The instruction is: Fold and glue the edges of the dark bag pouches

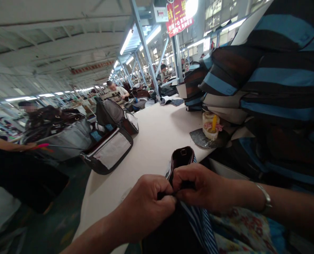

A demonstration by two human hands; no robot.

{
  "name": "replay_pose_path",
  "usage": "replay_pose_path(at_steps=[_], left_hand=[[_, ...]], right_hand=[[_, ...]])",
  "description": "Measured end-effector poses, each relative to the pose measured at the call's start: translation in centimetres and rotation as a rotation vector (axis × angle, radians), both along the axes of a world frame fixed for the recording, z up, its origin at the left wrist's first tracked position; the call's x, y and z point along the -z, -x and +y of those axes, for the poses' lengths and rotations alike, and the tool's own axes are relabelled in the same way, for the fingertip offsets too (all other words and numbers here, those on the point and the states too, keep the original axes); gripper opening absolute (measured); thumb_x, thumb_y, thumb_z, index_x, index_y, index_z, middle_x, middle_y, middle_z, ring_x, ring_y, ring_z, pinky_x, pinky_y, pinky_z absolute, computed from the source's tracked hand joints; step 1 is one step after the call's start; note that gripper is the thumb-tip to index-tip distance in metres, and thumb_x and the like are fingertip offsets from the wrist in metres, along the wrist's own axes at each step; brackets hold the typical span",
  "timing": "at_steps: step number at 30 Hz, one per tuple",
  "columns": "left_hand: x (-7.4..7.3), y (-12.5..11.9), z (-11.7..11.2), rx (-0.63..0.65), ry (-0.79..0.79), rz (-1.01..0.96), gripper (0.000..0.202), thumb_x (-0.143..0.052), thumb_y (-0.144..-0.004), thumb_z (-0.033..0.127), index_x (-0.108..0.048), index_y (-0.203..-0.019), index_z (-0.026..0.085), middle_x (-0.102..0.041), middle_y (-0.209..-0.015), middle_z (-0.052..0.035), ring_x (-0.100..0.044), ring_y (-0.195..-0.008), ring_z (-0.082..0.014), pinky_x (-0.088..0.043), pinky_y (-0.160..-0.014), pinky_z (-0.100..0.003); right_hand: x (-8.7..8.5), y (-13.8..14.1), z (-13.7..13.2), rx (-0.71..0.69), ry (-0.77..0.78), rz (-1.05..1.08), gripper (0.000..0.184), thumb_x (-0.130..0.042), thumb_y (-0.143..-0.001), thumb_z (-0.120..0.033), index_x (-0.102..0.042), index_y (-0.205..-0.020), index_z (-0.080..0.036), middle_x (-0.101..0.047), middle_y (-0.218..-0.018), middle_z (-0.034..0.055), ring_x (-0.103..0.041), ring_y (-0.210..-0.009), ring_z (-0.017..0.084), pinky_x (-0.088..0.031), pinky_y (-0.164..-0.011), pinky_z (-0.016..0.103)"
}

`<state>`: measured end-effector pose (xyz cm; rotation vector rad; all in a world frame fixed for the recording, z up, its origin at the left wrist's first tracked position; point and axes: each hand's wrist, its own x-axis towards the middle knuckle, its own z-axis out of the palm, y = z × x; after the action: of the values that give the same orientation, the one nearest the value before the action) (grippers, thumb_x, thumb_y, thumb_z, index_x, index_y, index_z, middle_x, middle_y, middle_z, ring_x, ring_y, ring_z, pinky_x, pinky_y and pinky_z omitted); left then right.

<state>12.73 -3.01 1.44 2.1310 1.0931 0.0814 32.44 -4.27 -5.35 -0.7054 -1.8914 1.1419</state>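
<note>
A dark bag [170,233] with blue-and-white striped lining hangs at the near edge of the table, close to my body. My left hand [148,203] is closed in a pinch on its edge. Right beside it, my right hand [199,185] pinches the same edge, and the fingertips of both hands almost meet. Beyond the hands, one end of the bag stands up in a loop with a small metal buckle [183,152]. What lies exactly between the fingertips is hidden.
The white table [151,134] stretches ahead. Grey bags [111,150] sit at its left edge. On the right stand a cup with a yellow-handled tool [211,127] on a dark plate and a tall pile of blue-striped bags [278,77]. A person [16,155] holds a pink-handled stick at far left.
</note>
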Motion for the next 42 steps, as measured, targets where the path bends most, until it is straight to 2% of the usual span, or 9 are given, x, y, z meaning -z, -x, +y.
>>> replay_pose_path(at_steps=[7, 10, 14, 18, 23, 26, 29, 35, 42], left_hand=[[-0.3, 0.2, -0.3, 0.051, -0.094, -0.008, 0.021, -0.050, -0.083, 0.015, -0.049, -0.062, 0.016, -0.050, -0.065, 0.0031, -0.048, -0.064, -0.0105, -0.030, -0.059, -0.027], [-0.7, 0.8, 0.4, 0.052, 0.064, -0.027, 0.017, -0.051, -0.086, 0.020, -0.060, -0.071, 0.016, -0.053, -0.070, 0.0027, -0.049, -0.068, -0.0117, -0.032, -0.062, -0.027], [-1.0, 1.2, 1.6, 0.075, 0.299, -0.086, 0.037, -0.047, -0.094, 0.042, -0.050, -0.067, 0.016, -0.038, -0.066, 0.0038, -0.035, -0.063, -0.0113, -0.028, -0.058, -0.028], [-0.8, 0.9, 1.4, 0.144, 0.241, 0.022, 0.031, -0.051, -0.094, 0.037, -0.057, -0.072, 0.016, -0.044, -0.068, 0.0038, -0.039, -0.063, -0.0105, -0.029, -0.057, -0.026], [-0.3, 0.4, -0.2, 0.215, -0.143, 0.031, 0.022, -0.052, -0.094, 0.025, -0.056, -0.075, 0.017, -0.054, -0.074, 0.0030, -0.047, -0.070, -0.0116, -0.032, -0.067, -0.027], [0.0, 0.0, -0.6, 0.254, -0.254, -0.011, 0.023, -0.050, -0.096, 0.022, -0.051, -0.073, 0.017, -0.054, -0.071, 0.0038, -0.046, -0.069, -0.0111, -0.031, -0.071, -0.028], [0.0, 0.0, -0.4, 0.266, -0.234, -0.023, 0.028, -0.048, -0.098, 0.025, -0.051, -0.072, 0.017, -0.054, -0.070, 0.0038, -0.046, -0.068, -0.0106, -0.032, -0.072, -0.028], [-1.7, 1.2, 1.6, 0.229, 0.160, -0.060, 0.047, -0.030, -0.105, 0.046, -0.067, -0.097, 0.019, -0.061, -0.086, 0.0005, -0.054, -0.079, -0.0123, -0.040, -0.071, -0.024], [-2.9, 1.0, 1.9, 0.386, -0.022, 0.017, 0.033, -0.044, -0.103, 0.037, -0.063, -0.083, 0.018, -0.062, -0.095, -0.0009, -0.057, -0.082, -0.0104, -0.044, -0.074, -0.019]], right_hand=[[0.7, 0.9, -0.5, 0.209, -0.484, -0.032, 0.018, -0.049, -0.071, -0.005, -0.053, -0.084, -0.017, -0.056, -0.074, 0.0008, -0.049, -0.064, 0.012, -0.036, -0.057, 0.023], [0.3, 0.4, -0.5, 0.166, -0.747, -0.195, 0.011, -0.046, -0.082, -0.008, -0.052, -0.085, -0.016, -0.058, -0.077, 0.0047, -0.048, -0.067, 0.015, -0.039, -0.063, 0.029], [-0.1, -0.6, -0.7, 0.053, -0.942, -0.428, 0.018, -0.041, -0.094, -0.011, -0.056, -0.085, -0.014, -0.056, -0.076, 0.0054, -0.045, -0.067, 0.017, -0.043, -0.073, 0.035], [0.3, -1.5, -1.3, -0.014, -0.845, -0.391, 0.016, -0.042, -0.096, -0.013, -0.058, -0.094, -0.012, -0.060, -0.086, 0.0087, -0.052, -0.079, 0.019, -0.045, -0.083, 0.037], [-0.9, -2.6, -1.1, 0.046, -0.320, -0.171, 0.018, -0.039, -0.102, -0.018, -0.055, -0.107, -0.013, -0.060, -0.095, 0.0075, -0.054, -0.084, 0.014, -0.045, -0.075, 0.026], [-2.1, -2.7, -0.2, -0.175, -0.234, -0.221, 0.017, -0.047, -0.102, -0.021, -0.060, -0.095, -0.013, -0.058, -0.090, 0.0046, -0.053, -0.081, 0.012, -0.043, -0.076, 0.023], [-1.9, -2.3, 0.4, -0.337, -0.234, -0.095, 0.020, -0.052, -0.099, -0.018, -0.057, -0.081, -0.012, -0.053, -0.080, 0.0023, -0.050, -0.074, 0.010, -0.042, -0.071, 0.021], [-0.7, -2.5, -0.1, -0.261, -0.214, -0.056, 0.018, -0.053, -0.097, -0.019, -0.054, -0.081, -0.013, -0.051, -0.078, 0.0010, -0.046, -0.073, 0.010, -0.039, -0.070, 0.023], [-2.2, -3.5, -0.7, -0.260, 0.099, -0.140, 0.037, -0.052, -0.100, -0.036, -0.043, -0.071, -0.015, -0.033, -0.065, -0.0067, -0.029, -0.058, 0.005, -0.027, -0.051, 0.017]])
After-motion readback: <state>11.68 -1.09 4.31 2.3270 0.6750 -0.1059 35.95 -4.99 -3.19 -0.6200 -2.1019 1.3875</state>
